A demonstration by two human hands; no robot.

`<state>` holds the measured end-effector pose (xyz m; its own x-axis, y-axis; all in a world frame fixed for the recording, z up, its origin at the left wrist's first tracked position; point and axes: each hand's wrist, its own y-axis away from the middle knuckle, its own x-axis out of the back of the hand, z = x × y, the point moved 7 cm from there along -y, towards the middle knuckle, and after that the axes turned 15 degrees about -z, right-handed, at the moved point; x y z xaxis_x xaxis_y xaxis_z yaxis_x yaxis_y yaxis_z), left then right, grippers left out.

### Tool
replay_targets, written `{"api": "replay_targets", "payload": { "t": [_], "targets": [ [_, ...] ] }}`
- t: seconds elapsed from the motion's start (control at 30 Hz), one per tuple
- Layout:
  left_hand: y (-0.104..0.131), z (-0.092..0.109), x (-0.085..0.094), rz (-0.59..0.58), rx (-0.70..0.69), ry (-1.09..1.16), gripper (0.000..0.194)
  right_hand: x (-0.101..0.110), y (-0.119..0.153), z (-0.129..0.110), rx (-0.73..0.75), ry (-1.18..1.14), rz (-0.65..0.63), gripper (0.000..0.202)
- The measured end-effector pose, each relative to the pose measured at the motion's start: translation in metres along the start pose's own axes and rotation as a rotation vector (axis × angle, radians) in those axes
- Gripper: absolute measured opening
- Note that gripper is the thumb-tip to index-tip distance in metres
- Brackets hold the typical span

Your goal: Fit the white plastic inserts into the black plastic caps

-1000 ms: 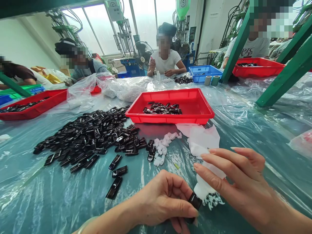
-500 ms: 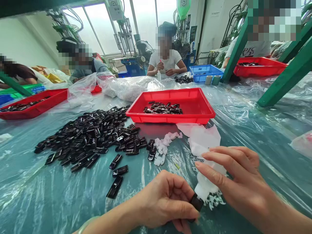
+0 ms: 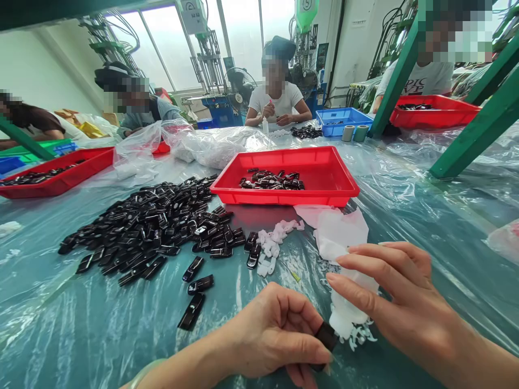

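Between the thumb and fingers of my left hand (image 3: 279,335) is a small black plastic piece (image 3: 325,336), partly hidden by the fingers. My right hand (image 3: 393,286) hovers to its right with fingers stretched out and nothing in them. Below those fingers lies a crumpled white sheet (image 3: 343,232), with thin white shreds (image 3: 359,335) at its near end. Left of my hands spreads a large heap of similar glossy black pieces (image 3: 154,221). Several single ones, such as a black piece (image 3: 191,312), lie nearer to me. Small white soft scraps (image 3: 270,248) sit beside the heap.
A red tray (image 3: 284,198) holding black pieces stands behind the scraps. Clear plastic sheeting (image 3: 133,329) covers the table. Green posts (image 3: 474,127) rise at the right. Across the table a person (image 3: 278,100) holds a small bottle; other people sit left and right.
My left hand holds the same black piece, now tilted slightly. My right hand stays stretched out in nearly the same place. The view has shifted very slightly.
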<state>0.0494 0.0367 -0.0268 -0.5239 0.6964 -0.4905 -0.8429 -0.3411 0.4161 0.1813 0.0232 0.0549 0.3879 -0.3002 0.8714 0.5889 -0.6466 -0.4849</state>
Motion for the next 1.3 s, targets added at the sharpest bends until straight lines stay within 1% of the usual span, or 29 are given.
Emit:
{"api": "replay_targets", "payload": {
  "t": [0.17, 0.4, 0.5, 0.63, 0.7, 0.93, 1.03, 1.13, 1.2, 1.27, 1.3],
  "targets": [
    [0.000, 0.000, -0.001, 0.000, -0.006, 0.003, 0.023, -0.003, 0.000, -0.002, -0.011, 0.049, -0.010, 0.030],
    [-0.003, -0.003, -0.001, -0.017, -0.016, 0.025, 0.022, -0.002, -0.001, -0.006, -0.054, 0.096, 0.024, 0.036],
    [-0.003, -0.002, -0.001, -0.008, -0.017, 0.018, 0.020, -0.002, 0.000, -0.004, -0.043, 0.076, 0.026, 0.036],
    [-0.002, -0.001, -0.001, -0.016, -0.025, 0.014, 0.019, -0.002, 0.000, -0.002, 0.005, 0.034, -0.006, 0.029],
    [-0.001, -0.001, -0.001, -0.020, -0.025, 0.013, 0.019, -0.003, 0.000, -0.001, 0.001, 0.038, -0.016, 0.028],
    [-0.002, -0.002, -0.001, -0.017, -0.025, 0.029, 0.023, -0.002, -0.001, -0.003, -0.029, 0.041, 0.035, 0.030],
    [-0.002, -0.002, -0.001, -0.022, -0.026, 0.026, 0.023, -0.001, -0.003, -0.002, -0.018, 0.010, 0.008, 0.030],
    [-0.002, 0.000, -0.001, -0.016, -0.029, 0.014, 0.023, -0.003, -0.004, 0.001, -0.010, -0.002, -0.051, 0.034],
    [-0.001, 0.001, -0.001, -0.004, -0.045, 0.010, 0.024, -0.005, -0.006, 0.007, -0.034, -0.003, -0.060, 0.038],
    [-0.001, 0.004, 0.000, 0.012, -0.071, 0.013, 0.025, -0.007, -0.006, 0.017, -0.093, -0.032, -0.045, 0.040],
    [-0.002, 0.005, 0.000, 0.023, -0.083, 0.015, 0.026, -0.008, -0.006, 0.026, -0.162, -0.081, -0.034, 0.037]
  ]
}}
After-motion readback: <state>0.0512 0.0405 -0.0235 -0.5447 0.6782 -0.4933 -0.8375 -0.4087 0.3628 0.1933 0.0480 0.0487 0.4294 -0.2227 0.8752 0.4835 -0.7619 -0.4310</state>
